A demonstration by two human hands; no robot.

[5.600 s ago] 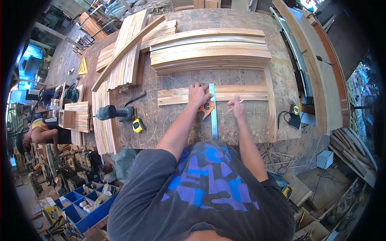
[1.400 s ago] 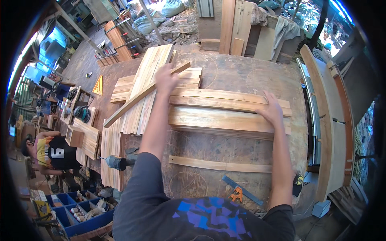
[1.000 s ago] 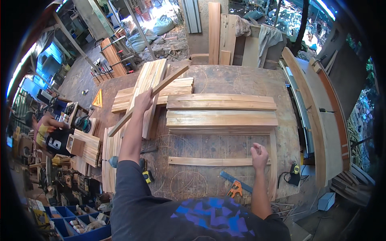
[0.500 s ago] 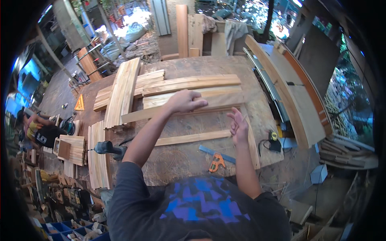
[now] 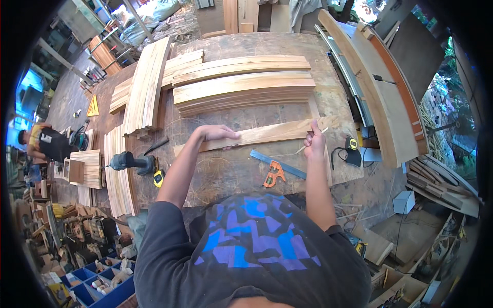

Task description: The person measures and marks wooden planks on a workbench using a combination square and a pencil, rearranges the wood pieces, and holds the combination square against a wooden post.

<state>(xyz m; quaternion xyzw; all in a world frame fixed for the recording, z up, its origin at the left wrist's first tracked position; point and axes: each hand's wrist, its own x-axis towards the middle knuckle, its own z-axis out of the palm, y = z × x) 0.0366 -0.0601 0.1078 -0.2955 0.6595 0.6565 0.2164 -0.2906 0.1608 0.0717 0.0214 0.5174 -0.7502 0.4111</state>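
Observation:
A long pale wooden board lies across the middle of the table in front of me, slightly tilted in view. My left hand grips it towards its left end, fingers on the far side. At its right end my right hand is closed around a thin pencil, with the thumb up against the board. Whether those fingers also pinch the board I cannot tell. Just nearer lies a combination square with an orange head and a steel blade. Beyond the board rests a stack of similar boards.
More boards are piled at the left. A cordless drill and a yellow tape measure lie by my left arm, another tape measure at the right. Large panels lean along the right edge. Another person works at far left.
My view has tipped downward. Both hands, earlier raised near the stack, have come down; the left has taken hold of the board, and the right has moved to its end with the pencil.

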